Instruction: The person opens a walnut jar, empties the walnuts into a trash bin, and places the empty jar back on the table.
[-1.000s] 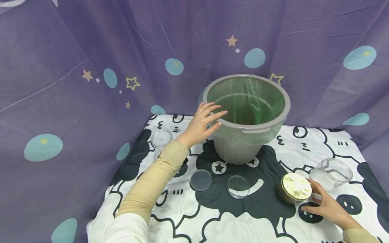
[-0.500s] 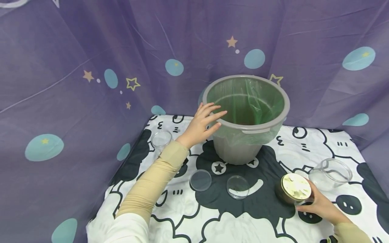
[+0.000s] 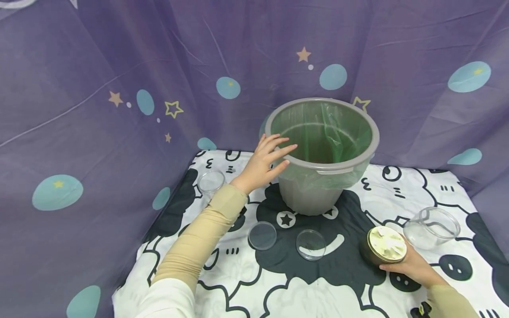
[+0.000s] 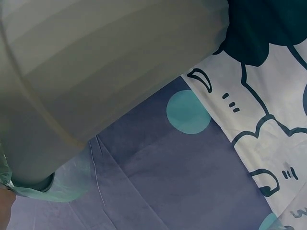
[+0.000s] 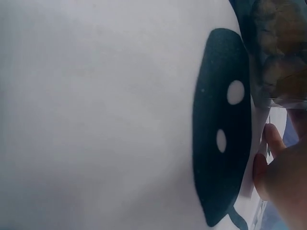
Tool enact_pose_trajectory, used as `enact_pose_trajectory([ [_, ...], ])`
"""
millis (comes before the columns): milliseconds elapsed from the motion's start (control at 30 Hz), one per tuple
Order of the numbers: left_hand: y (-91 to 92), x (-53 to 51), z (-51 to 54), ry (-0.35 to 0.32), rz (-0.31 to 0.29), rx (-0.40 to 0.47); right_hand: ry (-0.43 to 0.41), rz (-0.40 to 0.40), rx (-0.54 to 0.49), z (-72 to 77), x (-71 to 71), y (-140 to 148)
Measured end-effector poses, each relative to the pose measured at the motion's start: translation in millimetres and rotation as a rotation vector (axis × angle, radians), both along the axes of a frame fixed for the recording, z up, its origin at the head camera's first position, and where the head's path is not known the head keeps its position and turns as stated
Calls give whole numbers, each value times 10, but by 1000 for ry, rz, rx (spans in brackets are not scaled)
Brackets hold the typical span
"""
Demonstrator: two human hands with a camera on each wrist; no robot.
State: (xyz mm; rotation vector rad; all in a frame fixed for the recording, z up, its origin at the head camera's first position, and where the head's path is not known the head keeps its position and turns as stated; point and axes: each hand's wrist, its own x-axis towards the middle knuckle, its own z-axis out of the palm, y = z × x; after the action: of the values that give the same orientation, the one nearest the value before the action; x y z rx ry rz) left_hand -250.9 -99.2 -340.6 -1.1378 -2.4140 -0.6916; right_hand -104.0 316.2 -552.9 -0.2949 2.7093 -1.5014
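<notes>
A grey bin [image 3: 310, 198] lined with a green translucent bag stands upright; its wall [image 4: 105, 67] fills the upper left wrist view. At its left rim lies my left hand [image 3: 262, 165], fingers spread and nearly straight; only a bit of that hand [image 4: 5, 208] shows in the left wrist view. My right hand [image 3: 413, 265] grips a jar [image 3: 387, 244] with a pale, gold-edged top, thumb at its near side and fingers at its right. In the right wrist view the jar [image 5: 283, 52] shows brown contents above the hand [image 5: 288, 177].
Two round clear lids or shallow dishes [image 3: 262, 236] [image 3: 311, 245] lie before the bin. One clear container [image 3: 429, 229] is right of the jar, another [image 3: 210, 182] left of the bin. A small black-and-yellow thing [image 3: 422, 309] is beside the right sleeve. A purple curtain [image 3: 139, 53] hangs behind.
My right hand has moved left and closed round the jar, its thumb now at the near side. The left hand and the bin have stayed put.
</notes>
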Motion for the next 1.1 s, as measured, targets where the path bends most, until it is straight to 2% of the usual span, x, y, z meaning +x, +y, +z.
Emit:
enact_pose_trajectory([
  [133, -1, 3, -3, -3, 3, 1, 49, 16, -40, -39, -15, 4],
  [233, -6, 1, -3, -2, 4, 1, 50, 13, -53, -52, -17, -9],
  [467, -1, -23, -32, 4, -5, 9, 66, -27, -17, -58, 2, -21],
  [667, 1, -19, -21, 3, -5, 8, 91, -42, 9, -5, -4, -18],
  [967, 7, -17, -22, 9, -9, 7, 24, -113, 111, 111, 4, -63],
  [1100, -3, -14, -35, 14, -5, 12, 42, -134, 113, 150, -8, -93],
])
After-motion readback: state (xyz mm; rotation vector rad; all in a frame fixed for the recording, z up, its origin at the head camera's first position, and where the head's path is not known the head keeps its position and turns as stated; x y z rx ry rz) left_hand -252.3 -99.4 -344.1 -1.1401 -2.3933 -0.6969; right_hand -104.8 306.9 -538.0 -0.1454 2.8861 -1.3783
